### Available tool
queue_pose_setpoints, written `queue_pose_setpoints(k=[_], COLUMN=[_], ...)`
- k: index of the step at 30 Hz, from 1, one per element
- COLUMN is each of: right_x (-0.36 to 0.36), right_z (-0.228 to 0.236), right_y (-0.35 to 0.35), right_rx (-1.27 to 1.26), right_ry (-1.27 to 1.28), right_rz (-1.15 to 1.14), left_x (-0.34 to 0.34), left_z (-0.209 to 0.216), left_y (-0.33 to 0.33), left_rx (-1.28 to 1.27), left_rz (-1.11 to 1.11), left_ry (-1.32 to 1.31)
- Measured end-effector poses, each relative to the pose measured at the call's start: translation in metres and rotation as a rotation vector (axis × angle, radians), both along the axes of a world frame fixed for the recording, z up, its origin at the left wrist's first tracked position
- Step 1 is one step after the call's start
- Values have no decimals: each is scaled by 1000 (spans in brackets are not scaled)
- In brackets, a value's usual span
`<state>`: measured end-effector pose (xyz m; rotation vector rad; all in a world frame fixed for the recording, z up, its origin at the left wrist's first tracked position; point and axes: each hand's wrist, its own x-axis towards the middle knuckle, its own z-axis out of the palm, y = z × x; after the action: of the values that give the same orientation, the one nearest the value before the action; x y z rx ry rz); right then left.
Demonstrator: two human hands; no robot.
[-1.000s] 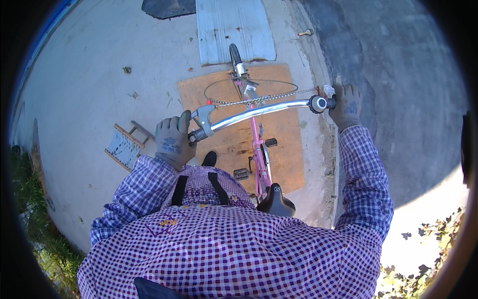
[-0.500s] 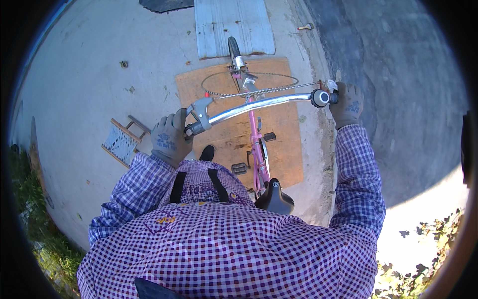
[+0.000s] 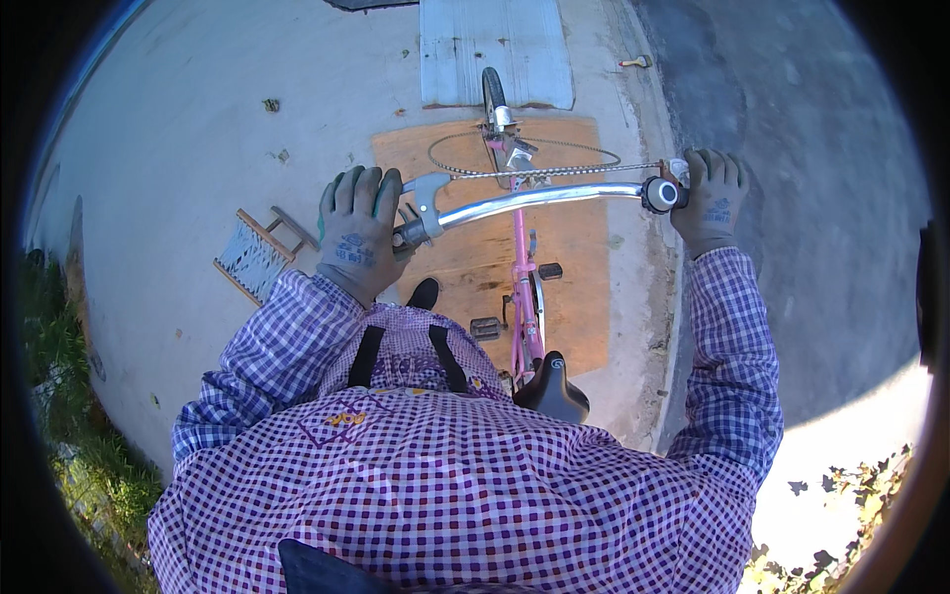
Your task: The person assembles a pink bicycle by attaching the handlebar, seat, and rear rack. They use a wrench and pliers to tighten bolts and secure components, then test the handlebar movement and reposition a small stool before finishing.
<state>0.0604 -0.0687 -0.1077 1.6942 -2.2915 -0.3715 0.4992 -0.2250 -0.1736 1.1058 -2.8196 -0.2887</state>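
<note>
A pink bicycle [image 3: 522,238] stands in front of me with its front wheel [image 3: 493,89] pointing away. Its curved chrome handlebar [image 3: 539,201] crosses between my hands. My left hand [image 3: 358,233], in a grey glove, rests at the black left grip [image 3: 409,234] with fingers stretched forward, beside a grey brake lever [image 3: 427,203]. My right hand [image 3: 711,201], gloved alike, lies over the right end, next to a round bell [image 3: 659,194]; its fingers point forward, apart, and the palm hides the grip. A looped cable [image 3: 554,172] runs ahead of the bar.
The bicycle stands on a brown board [image 3: 584,297], with a pale blue panel [image 3: 495,49] beyond it. A small folding stool [image 3: 259,252] is at left. A brush [image 3: 635,61] lies by the raised edge at far right. The black saddle [image 3: 554,391] is close to my body.
The fingers of my left hand have uncurled from the grip and stretched forward. My right fingers have lifted and straightened too. The whole view has shifted slightly, the bicycle now appearing farther right.
</note>
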Motion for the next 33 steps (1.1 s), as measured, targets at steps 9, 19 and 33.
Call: queue_pose_setpoints(k=[9, 19, 33], right_x=[12, 4, 4], right_z=[3, -11, -24], right_y=[-2, 10, 19], right_rx=[158, 30, -222], right_ry=[67, 43, 51], right_rz=[-165, -161, -15], left_x=[5, 13, 12], left_z=[-7, -24, -18], left_y=[-2, 4, -3], left_rx=[119, 147, -3], left_rz=[47, 100, -2], left_ry=[-177, -26, 144])
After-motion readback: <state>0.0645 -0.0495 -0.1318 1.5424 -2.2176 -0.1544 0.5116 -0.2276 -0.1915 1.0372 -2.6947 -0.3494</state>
